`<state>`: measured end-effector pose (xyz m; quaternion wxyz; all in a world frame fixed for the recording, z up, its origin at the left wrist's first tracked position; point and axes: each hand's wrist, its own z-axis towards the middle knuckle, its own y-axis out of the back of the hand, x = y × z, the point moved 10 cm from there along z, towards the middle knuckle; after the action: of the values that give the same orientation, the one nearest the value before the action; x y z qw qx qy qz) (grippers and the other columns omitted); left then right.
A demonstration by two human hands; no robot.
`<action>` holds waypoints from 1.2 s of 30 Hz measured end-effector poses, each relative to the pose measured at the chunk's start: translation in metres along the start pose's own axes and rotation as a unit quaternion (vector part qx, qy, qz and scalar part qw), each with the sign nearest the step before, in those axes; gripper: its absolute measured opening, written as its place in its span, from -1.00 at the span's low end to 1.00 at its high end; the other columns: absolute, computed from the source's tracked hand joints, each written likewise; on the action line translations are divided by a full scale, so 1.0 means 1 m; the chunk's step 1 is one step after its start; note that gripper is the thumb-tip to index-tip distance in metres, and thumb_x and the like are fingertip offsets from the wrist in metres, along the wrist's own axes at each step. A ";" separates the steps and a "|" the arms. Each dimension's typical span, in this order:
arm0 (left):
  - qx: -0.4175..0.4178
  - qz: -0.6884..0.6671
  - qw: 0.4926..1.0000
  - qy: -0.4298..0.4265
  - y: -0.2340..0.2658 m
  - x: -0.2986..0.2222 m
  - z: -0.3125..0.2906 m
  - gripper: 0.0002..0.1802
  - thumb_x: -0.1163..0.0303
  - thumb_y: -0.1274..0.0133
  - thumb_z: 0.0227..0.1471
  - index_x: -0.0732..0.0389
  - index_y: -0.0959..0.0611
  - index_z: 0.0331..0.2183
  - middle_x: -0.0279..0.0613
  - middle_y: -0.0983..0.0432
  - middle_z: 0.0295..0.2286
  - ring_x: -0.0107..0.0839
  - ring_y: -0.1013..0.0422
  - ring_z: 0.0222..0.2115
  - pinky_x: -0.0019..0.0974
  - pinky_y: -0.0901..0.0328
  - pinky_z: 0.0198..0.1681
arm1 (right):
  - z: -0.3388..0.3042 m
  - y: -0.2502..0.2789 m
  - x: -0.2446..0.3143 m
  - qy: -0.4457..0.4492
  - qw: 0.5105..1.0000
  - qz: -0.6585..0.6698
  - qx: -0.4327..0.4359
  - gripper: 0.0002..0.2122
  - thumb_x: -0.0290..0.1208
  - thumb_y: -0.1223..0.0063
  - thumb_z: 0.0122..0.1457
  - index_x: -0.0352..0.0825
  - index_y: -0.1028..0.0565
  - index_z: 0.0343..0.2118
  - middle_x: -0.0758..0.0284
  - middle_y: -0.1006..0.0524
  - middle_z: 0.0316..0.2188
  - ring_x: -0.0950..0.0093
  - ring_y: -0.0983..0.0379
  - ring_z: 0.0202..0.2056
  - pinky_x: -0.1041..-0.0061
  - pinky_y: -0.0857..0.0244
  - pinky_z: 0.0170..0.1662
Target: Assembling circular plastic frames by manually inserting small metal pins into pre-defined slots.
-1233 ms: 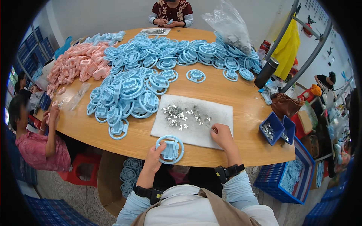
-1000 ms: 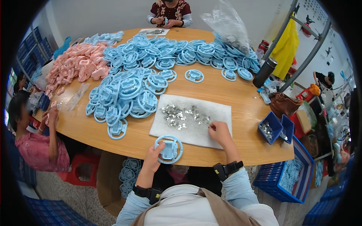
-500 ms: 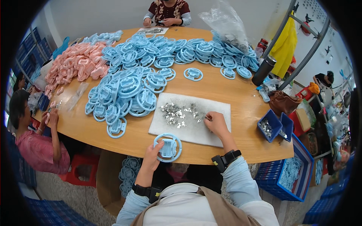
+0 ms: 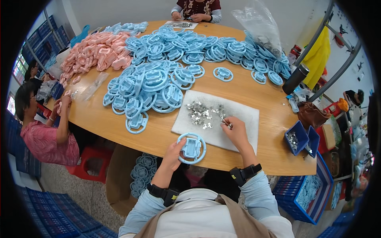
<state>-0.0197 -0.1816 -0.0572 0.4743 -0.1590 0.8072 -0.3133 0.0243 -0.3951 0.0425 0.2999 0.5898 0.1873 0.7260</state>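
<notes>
My left hand (image 4: 173, 154) is closed on the rim of a light-blue round plastic frame (image 4: 192, 148), held at the table's near edge. A boxy recessed part fills the middle of its ring. Over the right part of a white foam pad (image 4: 246, 139), my right hand (image 4: 236, 133) pinches a thin metal piece (image 4: 226, 122); its exact kind is too small to tell. Small silvery metal clips (image 4: 200, 113) lie scattered on the pad, just left of those fingertips. A heap of matching blue frames (image 4: 152, 81) rises beyond my left hand.
Pink plastic parts (image 4: 99, 53) are piled at the far left. At the right stand a dark flask (image 4: 295, 78) and blue bins (image 4: 296, 137) with metal bits. A blue crate (image 4: 305, 194) sits below the table's right end. Co-workers sit at the left (image 4: 49, 131) and far side (image 4: 198, 10).
The whole view has shifted, so the table's things appear farther right and mostly higher. My right hand has moved closer to the scattered clips. My left hand still holds the blue frame.
</notes>
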 end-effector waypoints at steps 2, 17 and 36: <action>0.002 0.004 1.000 0.006 0.001 0.003 0.003 -0.75 0.29 0.08 0.07 0.27 -0.46 -0.28 -0.22 -0.48 -0.38 -0.47 -0.45 -0.40 -0.37 -0.39 -0.32 | 0.000 0.000 0.003 0.019 1.000 0.005 -0.008 -0.88 -0.50 -0.10 -0.11 -0.40 -0.48 -0.48 0.27 -0.47 -0.56 0.50 -0.30 -0.59 0.56 -0.20 -0.51; -0.002 0.000 1.000 -0.004 0.000 0.002 0.000 -0.77 0.31 0.08 0.07 0.23 -0.46 -0.26 -0.27 -0.47 -0.38 -0.49 -0.44 -0.38 -0.37 -0.39 -0.31 | 0.011 0.003 -0.026 -0.017 0.999 0.000 -0.035 -0.88 -0.50 -0.01 -0.11 -0.39 -0.51 -0.47 0.14 -0.48 -0.49 0.26 -0.42 -0.44 0.41 -0.28 -0.35; 0.012 -0.004 1.000 0.001 -0.001 0.001 0.002 -0.77 0.32 0.07 0.06 0.25 -0.47 -0.26 -0.25 -0.47 -0.38 -0.48 -0.44 -0.39 -0.37 -0.39 -0.32 | 0.021 -0.012 -0.018 0.053 0.989 -0.140 0.000 -0.92 -0.46 -0.01 -0.08 -0.36 -0.46 -0.54 0.18 -0.40 -0.51 0.19 -0.38 -0.44 0.31 -0.27 -0.37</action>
<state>-0.0186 -0.1838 -0.0582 0.4740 -0.1559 0.8032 -0.3254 0.0492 -0.4001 0.0267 0.3885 0.5188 0.2834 0.7069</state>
